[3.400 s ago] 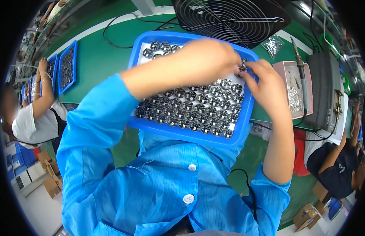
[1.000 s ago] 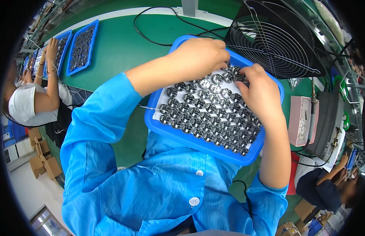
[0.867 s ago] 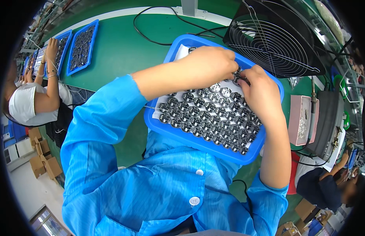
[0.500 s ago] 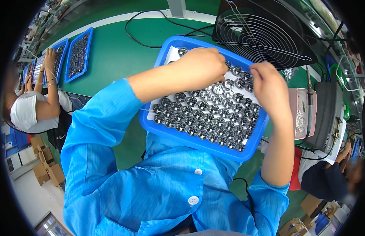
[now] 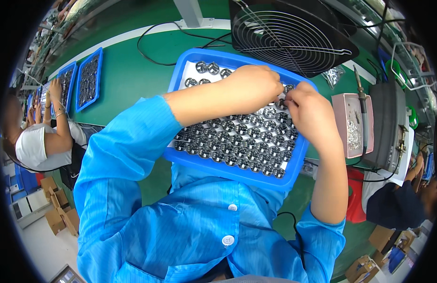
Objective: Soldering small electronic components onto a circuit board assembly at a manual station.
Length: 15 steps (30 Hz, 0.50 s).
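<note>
A blue tray [image 5: 218,169] lined with white paper holds rows of small round parts [image 5: 236,140], black with shiny, clear-looking edges. Over its far right part, my left hand [image 5: 256,87] has its fingers curled down and pressed together; whatever they hold is hidden beneath them. Facing it, my right hand [image 5: 313,111] pinches the edge of a round black part [image 5: 281,104] between thumb and fingers. The two hands' fingertips are close together there. At the tray's far left, several round parts [image 5: 212,69] lie loosely spaced on the paper.
A black fan with a wire guard [image 5: 286,45] stands beyond the tray. At right are a soldering iron [image 5: 361,92], a pink box [image 5: 343,151] with small metal bits, and a plastic bag [image 5: 333,75]. Two filled blue trays [image 5: 99,78] lie left, by a co-worker [image 5: 41,148].
My right hand has moved left and in, closing on a round part near my left fingertips. The view has shifted slightly, and more of the tray's far left corner shows.
</note>
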### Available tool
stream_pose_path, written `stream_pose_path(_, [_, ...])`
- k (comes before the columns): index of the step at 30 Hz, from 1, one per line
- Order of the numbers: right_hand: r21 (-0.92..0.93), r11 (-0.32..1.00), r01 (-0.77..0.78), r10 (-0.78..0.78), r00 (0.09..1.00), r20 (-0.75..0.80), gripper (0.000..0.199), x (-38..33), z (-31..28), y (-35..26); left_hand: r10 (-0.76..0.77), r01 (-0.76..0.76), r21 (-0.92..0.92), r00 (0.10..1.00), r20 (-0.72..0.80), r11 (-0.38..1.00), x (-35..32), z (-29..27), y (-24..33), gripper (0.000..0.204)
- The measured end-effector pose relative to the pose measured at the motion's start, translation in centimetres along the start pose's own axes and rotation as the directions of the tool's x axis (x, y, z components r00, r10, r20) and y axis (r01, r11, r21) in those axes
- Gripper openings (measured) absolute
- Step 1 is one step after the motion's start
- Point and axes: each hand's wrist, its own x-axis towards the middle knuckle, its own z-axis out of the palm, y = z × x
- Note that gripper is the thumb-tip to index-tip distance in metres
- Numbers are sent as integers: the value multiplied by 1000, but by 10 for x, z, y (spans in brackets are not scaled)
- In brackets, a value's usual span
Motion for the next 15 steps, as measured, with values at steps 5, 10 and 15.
stream_pose_path(5, [144,989,-44,55,995,-79,12,-17,-25,32,-24,24,-45,1000,-8,999,8,2,16,16])
stream_pose_path(10, [117,992,-49,52,999,-17,13,-27,-16,42,-25,28,-125,999,33,992,24,8,31,17])
stream_pose_path(15, [86,996,-33,31,999,24,13,-36,-23,45,-31,43,-122,995,95,992,36,10,35,16])
